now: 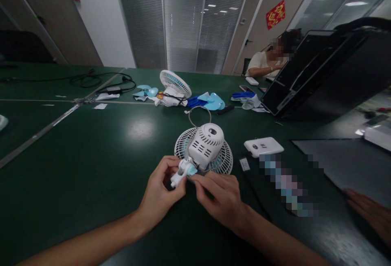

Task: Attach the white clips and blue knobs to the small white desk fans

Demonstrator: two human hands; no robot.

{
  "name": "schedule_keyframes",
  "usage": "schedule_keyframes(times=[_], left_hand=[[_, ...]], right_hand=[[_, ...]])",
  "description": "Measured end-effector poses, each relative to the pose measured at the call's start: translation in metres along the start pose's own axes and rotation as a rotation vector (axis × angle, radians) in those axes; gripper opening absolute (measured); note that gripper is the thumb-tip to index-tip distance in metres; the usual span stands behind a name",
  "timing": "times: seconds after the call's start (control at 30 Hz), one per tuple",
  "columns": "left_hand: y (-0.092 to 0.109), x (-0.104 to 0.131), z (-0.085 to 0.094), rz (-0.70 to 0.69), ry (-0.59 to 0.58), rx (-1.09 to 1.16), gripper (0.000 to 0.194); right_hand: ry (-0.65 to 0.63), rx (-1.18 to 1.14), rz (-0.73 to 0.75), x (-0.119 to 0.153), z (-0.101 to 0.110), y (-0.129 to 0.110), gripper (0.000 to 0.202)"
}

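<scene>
A small white fan (pixel 206 146) lies on its grille on the green table, with the motor housing facing up. At its near end is a white bracket joint with a light-blue knob (pixel 192 170). My left hand (pixel 160 188) pinches the white bracket (pixel 180 174) between thumb and fingers. From the other side, my right hand (pixel 221 194) has its thumb and fingers closed at the blue knob. The fingertips partly cover the joint, so any small part between them is hidden.
Behind the fan stand a second white fan (pixel 175 84), light-blue fan blades (pixel 214 101) and blue-white gloves (pixel 244 97). To the right lie a white power bank (pixel 264 147) and a dark mat (pixel 345 168) with another person's hand (pixel 371 213). A large black case (pixel 330 66) rises behind; another person (pixel 265 64) sits beyond it.
</scene>
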State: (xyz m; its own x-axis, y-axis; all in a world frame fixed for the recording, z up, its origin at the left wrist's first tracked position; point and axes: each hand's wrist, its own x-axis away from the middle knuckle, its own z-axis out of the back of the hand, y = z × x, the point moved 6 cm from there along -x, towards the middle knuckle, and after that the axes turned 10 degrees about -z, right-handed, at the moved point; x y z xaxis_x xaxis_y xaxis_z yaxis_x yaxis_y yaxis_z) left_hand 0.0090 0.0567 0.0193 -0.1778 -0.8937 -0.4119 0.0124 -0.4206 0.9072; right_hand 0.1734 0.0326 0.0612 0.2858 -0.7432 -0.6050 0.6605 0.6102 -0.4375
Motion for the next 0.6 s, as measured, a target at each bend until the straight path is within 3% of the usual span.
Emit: schedule_keyframes(times=[0.13, 0.6], left_hand=[[0.0001, 0.0001, -0.0001, 0.000, 0.003, -0.012, 0.023], [0.0020, -0.0016, -0.0004, -0.003, 0.026, -0.023, 0.021]], right_hand=[[0.061, 0.008, -0.031, 0.0001, 0.0035, 0.0025, 0.019], [0.023, 0.025, -0.040, 0.0044, -0.0006, 0.0081, 0.017]])
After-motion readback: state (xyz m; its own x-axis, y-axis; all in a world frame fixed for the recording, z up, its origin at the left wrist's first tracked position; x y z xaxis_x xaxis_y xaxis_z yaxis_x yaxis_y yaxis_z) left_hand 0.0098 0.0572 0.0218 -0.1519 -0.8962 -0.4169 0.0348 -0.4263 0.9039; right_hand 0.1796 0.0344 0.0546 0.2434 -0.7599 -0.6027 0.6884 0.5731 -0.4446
